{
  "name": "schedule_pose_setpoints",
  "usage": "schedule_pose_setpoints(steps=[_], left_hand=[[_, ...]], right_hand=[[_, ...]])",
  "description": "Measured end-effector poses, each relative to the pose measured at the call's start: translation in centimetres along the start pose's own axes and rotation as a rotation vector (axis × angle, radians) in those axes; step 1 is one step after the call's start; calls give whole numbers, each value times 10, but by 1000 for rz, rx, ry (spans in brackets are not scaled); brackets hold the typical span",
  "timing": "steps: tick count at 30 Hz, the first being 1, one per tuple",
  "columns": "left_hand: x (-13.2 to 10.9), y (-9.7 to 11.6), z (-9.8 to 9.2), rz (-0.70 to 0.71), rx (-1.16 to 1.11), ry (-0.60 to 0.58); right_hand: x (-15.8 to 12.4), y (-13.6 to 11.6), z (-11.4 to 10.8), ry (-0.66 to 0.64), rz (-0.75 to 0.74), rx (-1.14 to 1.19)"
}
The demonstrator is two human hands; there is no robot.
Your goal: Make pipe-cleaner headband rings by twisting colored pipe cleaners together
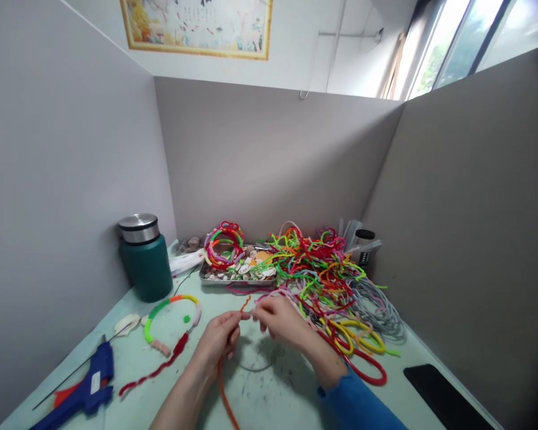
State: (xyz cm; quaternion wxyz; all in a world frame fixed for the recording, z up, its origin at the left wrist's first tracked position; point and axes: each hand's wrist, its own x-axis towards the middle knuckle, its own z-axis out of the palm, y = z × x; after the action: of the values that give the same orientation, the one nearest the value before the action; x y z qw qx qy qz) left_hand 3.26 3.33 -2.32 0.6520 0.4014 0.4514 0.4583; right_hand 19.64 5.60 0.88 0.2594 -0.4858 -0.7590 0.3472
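Observation:
My left hand (pixel 219 339) pinches an orange pipe cleaner (pixel 224 391) near its upper end; the stem runs down past my wrist toward the near edge. My right hand (pixel 280 319) meets it from the right, fingers pinched at the same stem's top where a short curled tip (pixel 245 303) sticks up. A thin dark wire ring (pixel 255 365) lies on the table just below both hands. To the left lies a headband (pixel 170 310) wrapped in green, orange, yellow and pink.
A blue glue gun (pixel 83 388) lies at the near left, a red pipe cleaner (pixel 159 365) beside it. A green flask (pixel 144 258) stands at the left. A metal tray (pixel 233 276) of shells, a heap of coloured pipe cleaners (pixel 323 269) and a black phone (pixel 443 394) are also here.

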Motion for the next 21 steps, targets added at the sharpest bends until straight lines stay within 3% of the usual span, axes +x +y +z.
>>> schedule_pose_setpoints(steps=[2, 4, 10, 21], left_hand=[[-1, 0, 2, -7, 18, -24], [-2, 0, 5, -4, 28, -53], [-3, 0, 7, 14, 11, -139], [-4, -4, 6, 54, -54, -166]], right_hand=[[5, 4, -8, 237, -163, -63], [8, 7, -11, 297, -298, -99], [8, 11, -5, 232, -406, -211], [4, 12, 1, 159, -500, -315]])
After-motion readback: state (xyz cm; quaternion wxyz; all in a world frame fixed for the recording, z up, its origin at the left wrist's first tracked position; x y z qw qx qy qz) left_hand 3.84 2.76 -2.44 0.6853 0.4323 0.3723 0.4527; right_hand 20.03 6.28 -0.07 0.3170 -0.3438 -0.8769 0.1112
